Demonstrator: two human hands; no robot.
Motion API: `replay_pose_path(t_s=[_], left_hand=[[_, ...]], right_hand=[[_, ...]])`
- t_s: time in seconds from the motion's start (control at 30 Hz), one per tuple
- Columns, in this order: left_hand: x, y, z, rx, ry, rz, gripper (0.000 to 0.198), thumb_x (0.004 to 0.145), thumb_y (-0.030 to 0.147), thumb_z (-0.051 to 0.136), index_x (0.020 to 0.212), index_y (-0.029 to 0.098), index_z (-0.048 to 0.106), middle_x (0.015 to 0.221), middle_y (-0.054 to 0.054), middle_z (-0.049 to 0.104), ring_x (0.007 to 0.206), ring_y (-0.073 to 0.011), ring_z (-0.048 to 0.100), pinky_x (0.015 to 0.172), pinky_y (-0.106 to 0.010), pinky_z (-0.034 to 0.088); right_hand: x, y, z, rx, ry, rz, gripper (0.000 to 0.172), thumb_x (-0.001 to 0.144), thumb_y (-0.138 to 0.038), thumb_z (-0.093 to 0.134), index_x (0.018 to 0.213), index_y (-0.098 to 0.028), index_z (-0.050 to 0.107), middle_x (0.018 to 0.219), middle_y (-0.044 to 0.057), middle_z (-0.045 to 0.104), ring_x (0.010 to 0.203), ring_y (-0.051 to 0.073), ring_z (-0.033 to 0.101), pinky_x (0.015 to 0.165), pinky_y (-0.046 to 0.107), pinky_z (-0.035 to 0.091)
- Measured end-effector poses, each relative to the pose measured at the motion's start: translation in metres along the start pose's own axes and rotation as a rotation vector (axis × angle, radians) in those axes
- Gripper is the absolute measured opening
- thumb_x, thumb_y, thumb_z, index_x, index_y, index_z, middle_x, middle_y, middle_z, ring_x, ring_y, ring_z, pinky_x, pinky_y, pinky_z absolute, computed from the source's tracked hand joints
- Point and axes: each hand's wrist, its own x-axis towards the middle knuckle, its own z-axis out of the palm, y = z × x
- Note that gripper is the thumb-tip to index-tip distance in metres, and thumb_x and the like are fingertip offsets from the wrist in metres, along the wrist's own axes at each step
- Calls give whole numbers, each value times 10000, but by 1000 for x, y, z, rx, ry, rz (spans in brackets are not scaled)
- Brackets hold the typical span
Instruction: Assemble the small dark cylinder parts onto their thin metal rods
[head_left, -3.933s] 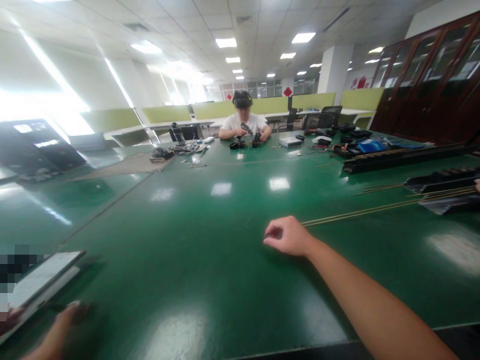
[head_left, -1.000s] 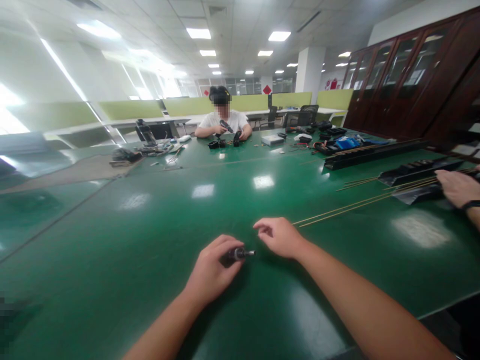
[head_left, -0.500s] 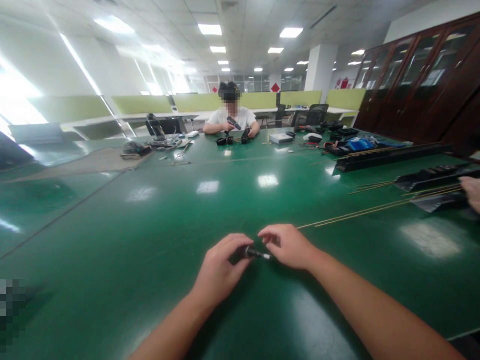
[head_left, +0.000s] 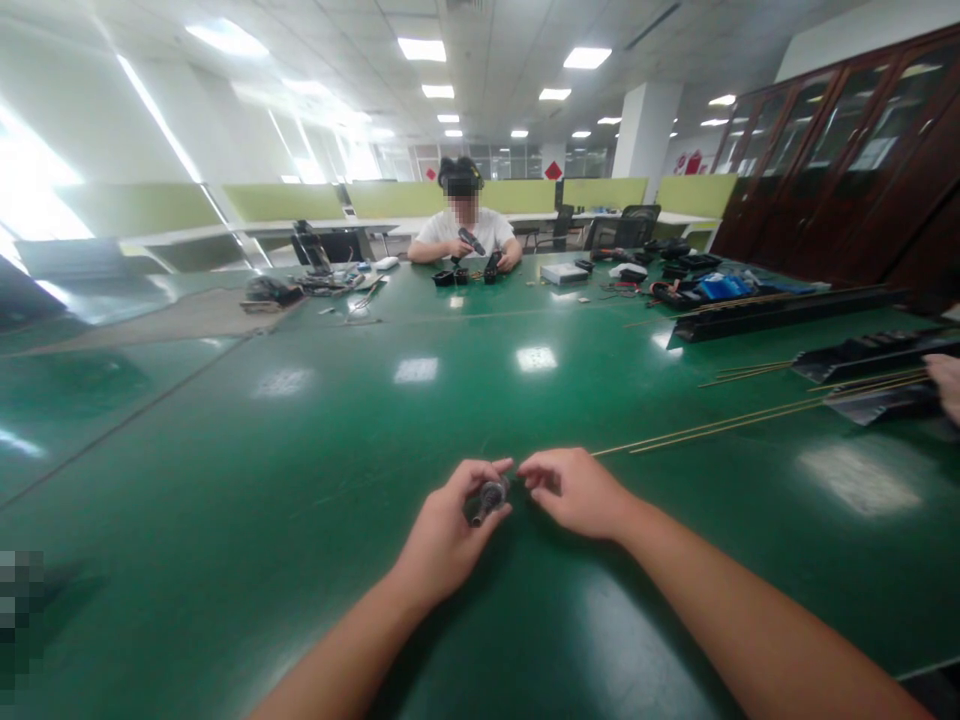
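Observation:
My left hand (head_left: pixel 442 525) is closed around a small, dark, ridged cylindrical metal part (head_left: pixel 492 495), with its thumb and fingers on either side. A narrower stub on the part points down toward me. Just to the right, almost fingertip to fingertip, is my right hand (head_left: pixel 574 490), its fingers curled in. A thin brass-coloured rod (head_left: pixel 675 436) runs up to the far side of this hand, in line with its fingertips. Whether the fingers grip it is hidden. A second rod lies alongside, ending short of the hand.
Black metal channels (head_left: pixel 780 315) with more rods lie at the right, by another person's hand (head_left: pixel 943 385). Across the green table (head_left: pixel 337 430) a seated person (head_left: pixel 480 235) handles a cordless drill (head_left: pixel 471 240). Tools and a white box (head_left: pixel 564 273) stand along the far side.
My left hand has turned the metal part: its pale tip pointed right toward my right hand before, and its ridged end now faces me. My right hand has stayed in place.

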Motion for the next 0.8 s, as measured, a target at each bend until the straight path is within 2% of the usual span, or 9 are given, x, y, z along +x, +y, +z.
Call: replay_pose_path(t_s=[0.27, 0.47, 0.67, 0.8], left_hand=[[0, 0, -1, 69, 15, 65, 86, 892, 213, 575, 976, 196, 569, 1161, -112, 686, 1191, -230, 617, 1026, -436, 512], [-1, -4, -1, 111, 16, 73, 95, 872, 171, 587, 958, 209, 599, 1171, -68, 679, 1135, -201, 636, 1000, -377, 515], [0, 3, -4, 164, 48, 35, 234, 824, 308, 709, 1011, 211, 608, 993, -21, 679, 910, -170, 648, 819, -295, 531], [0, 5, -4, 167, 45, 22, 243, 822, 331, 718, 1014, 218, 619, 958, -6, 674, 858, -158, 635, 777, -276, 515]], right_hand=[[0, -2, -2, -12, -2, 1, 274, 785, -99, 624, 1024, -181, 729, 881, 32, 745, 751, 146, 663, 713, 251, 499], [0, -2, -2, -4, -6, 4, 285, 790, -95, 616, 1032, -190, 732, 883, 30, 747, 752, 146, 666, 714, 250, 502], [0, -1, -2, 5, -2, -6, 290, 782, -84, 612, 1025, -186, 732, 875, 26, 741, 757, 145, 663, 718, 246, 504], [0, -1, -2, 14, -9, 8, 290, 785, -82, 611, 1027, -188, 731, 864, 26, 738, 743, 143, 659, 707, 246, 503]])
